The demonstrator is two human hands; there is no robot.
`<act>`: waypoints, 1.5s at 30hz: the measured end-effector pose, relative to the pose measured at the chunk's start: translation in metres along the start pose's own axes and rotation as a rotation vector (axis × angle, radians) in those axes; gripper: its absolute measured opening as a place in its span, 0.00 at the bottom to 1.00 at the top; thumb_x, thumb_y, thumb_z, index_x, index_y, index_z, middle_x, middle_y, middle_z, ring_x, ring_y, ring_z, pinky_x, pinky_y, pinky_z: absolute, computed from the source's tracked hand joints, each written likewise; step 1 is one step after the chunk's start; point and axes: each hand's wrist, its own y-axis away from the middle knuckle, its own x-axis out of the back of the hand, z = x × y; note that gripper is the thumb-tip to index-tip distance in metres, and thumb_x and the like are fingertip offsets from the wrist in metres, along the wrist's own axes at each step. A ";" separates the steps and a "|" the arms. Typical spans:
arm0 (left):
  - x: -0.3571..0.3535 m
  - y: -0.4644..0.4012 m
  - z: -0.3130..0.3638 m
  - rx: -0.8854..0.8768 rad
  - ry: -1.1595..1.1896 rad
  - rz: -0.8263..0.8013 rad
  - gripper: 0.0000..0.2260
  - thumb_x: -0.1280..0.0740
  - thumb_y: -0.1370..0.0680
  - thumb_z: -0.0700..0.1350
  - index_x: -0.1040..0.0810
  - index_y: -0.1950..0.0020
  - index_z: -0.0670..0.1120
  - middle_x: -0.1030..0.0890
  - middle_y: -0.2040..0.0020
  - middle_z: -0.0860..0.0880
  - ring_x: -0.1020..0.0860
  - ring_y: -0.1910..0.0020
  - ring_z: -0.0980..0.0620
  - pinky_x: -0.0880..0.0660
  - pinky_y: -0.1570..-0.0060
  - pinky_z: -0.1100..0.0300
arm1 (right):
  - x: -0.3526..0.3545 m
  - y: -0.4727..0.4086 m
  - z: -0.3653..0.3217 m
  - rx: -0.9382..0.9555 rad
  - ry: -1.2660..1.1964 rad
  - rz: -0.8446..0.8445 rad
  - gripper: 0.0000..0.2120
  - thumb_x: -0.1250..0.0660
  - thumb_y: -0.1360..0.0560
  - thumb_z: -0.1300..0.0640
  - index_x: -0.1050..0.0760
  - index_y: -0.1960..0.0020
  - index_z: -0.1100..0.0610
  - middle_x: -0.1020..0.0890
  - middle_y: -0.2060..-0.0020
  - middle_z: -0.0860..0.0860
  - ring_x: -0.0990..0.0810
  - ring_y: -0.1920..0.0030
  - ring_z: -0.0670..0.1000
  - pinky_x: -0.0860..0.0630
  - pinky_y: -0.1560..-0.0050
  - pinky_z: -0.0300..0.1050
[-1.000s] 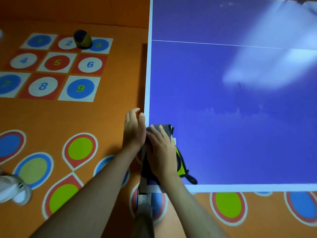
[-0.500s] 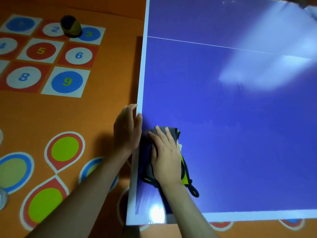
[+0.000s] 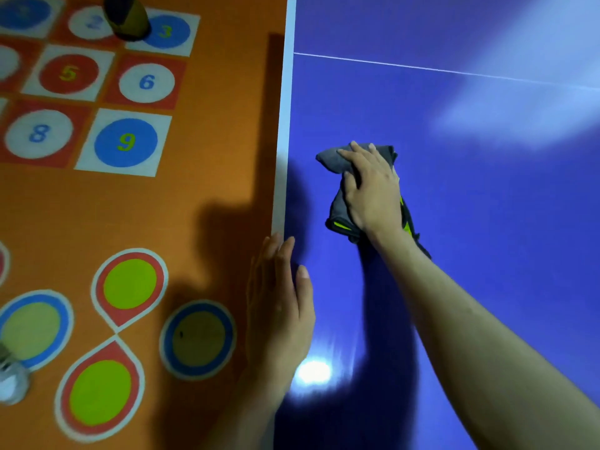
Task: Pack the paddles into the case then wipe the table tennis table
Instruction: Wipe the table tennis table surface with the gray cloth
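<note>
The blue table tennis table [image 3: 470, 196] fills the right half of the view, with a white stripe along its left edge. A grey cloth with yellow-green and black trim [image 3: 337, 160] lies bunched on the blue surface near that edge. My right hand [image 3: 373, 190] presses down on the cloth, fingers spread over it and thumb along its side. My left hand [image 3: 279, 306] rests flat against the table's left edge, fingers straight, thumb on the blue top. No paddle or case shows on the table.
Left of the table lies an orange floor with numbered squares and coloured circles. A dark, yellow-trimmed object [image 3: 126, 17] stands on the squares at top left. A white shoe [image 3: 11, 381] shows at the lower left edge.
My right hand has pushed the cloth away from the near corner, further up the table and inward. The left hand stays on the table's left edge. The view has shifted closer.
</note>
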 end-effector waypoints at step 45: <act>-0.003 0.084 0.078 -0.106 -0.066 -0.057 0.15 0.39 0.16 0.45 0.23 0.31 0.46 0.26 0.27 0.48 0.33 0.23 0.49 0.29 0.30 0.42 | 0.071 0.150 0.042 -0.082 -0.014 -0.033 0.21 0.37 0.19 0.58 0.25 0.28 0.46 0.31 0.22 0.43 0.40 0.19 0.50 0.38 0.25 0.62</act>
